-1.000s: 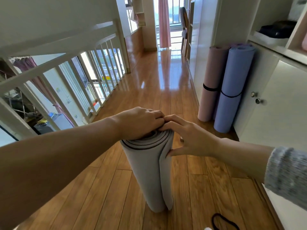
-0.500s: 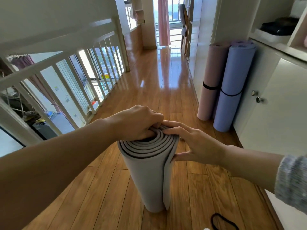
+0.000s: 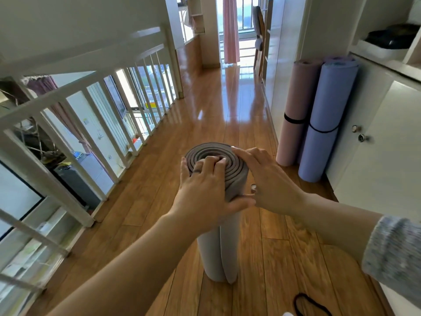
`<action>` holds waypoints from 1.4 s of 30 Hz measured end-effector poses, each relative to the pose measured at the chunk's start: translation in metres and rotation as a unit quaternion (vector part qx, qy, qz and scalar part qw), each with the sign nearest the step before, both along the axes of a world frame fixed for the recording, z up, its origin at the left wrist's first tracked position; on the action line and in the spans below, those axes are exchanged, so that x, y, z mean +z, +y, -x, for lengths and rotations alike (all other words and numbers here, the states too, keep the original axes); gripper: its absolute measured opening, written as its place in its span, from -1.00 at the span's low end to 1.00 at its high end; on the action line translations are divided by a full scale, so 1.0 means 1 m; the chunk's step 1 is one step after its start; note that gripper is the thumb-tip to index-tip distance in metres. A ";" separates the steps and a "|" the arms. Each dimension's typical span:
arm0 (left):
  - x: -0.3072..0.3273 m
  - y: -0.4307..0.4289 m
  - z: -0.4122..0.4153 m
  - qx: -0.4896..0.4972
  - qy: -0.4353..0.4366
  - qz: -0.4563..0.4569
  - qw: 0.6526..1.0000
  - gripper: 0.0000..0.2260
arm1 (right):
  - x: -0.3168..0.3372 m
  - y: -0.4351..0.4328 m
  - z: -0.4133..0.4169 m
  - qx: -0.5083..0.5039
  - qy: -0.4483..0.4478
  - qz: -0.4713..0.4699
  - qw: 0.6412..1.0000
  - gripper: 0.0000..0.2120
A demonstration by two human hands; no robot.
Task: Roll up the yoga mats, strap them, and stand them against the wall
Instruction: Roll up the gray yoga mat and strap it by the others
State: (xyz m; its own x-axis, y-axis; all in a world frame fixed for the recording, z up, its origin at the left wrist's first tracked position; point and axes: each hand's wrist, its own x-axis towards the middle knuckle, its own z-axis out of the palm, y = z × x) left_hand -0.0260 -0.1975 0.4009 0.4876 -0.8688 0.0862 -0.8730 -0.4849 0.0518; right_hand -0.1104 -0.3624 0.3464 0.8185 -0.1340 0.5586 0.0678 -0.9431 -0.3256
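A grey yoga mat [image 3: 216, 252], rolled up, stands on end on the wooden floor in front of me, its spiral top facing up. My left hand [image 3: 205, 185] grips the top from the near side, fingers curled into the spiral's centre and thumb stretched across the front. My right hand [image 3: 268, 179] lies against the roll's right top edge with fairly straight fingers. No strap is round this roll. A loose black strap [image 3: 305, 304] lies on the floor at the lower right. A pink mat [image 3: 296, 106] and a purple mat [image 3: 325, 110], each strapped, stand against the right wall.
A white railing [image 3: 91, 106] runs along the left over a drop to the lower floor. White cabinets [image 3: 387, 144] with round knobs line the right side. The wooden corridor runs ahead to a pink curtain [image 3: 230, 30] and a chair.
My left hand has shifted from covering the top to hooking its fingers into the spiral's centre. My right hand has slid along the right rim. The roll's spiral top now shows.
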 end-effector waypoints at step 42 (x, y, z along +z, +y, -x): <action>-0.063 0.042 0.033 -0.225 -0.279 0.018 0.933 -0.73 | -0.054 0.043 0.074 -0.006 0.053 0.153 0.987 -0.48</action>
State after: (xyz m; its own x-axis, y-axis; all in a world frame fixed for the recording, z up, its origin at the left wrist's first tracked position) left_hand -0.0586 -0.1554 0.3377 -0.0562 -0.9663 0.2514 -0.8841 -0.0688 -0.4622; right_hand -0.1847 -0.3194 0.2928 0.8737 0.0178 0.4861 0.0370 -0.9989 -0.0300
